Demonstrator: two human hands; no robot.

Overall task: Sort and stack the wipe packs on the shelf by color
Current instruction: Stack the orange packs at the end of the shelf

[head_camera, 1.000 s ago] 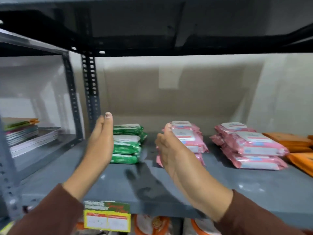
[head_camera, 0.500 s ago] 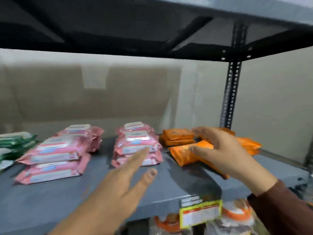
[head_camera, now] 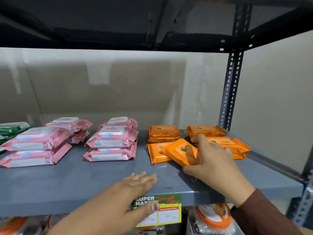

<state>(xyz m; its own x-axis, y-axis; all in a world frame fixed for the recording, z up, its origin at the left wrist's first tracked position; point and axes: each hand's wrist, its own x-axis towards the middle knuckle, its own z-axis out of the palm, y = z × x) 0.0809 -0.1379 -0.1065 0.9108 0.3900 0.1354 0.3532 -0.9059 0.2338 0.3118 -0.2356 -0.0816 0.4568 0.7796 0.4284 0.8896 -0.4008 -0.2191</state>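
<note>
On the grey shelf (head_camera: 67, 187) lie wipe packs grouped by colour. Green packs (head_camera: 11, 130) show at the far left edge. Two pink stacks follow, one at the left (head_camera: 35, 145) and one in the middle (head_camera: 112, 141). Orange packs sit at the right: a back stack (head_camera: 163, 133), a right stack (head_camera: 225, 142) and a skewed front pack (head_camera: 177, 152). My right hand (head_camera: 210, 160) lies on the skewed orange pack, fingers spread over its top and thumb at its front edge. My left hand (head_camera: 133, 189) rests flat on the shelf's front, holding nothing.
A price label (head_camera: 162, 209) hangs on the shelf's front lip. A perforated metal upright (head_camera: 231, 89) stands at the back right corner. The dark shelf above (head_camera: 135, 22) limits headroom. Packaged goods (head_camera: 213, 219) sit on the level below.
The view swung right from the green packs to the orange ones. My right hand dropped onto the skewed orange pack. My left hand came down flat on the shelf's front edge.
</note>
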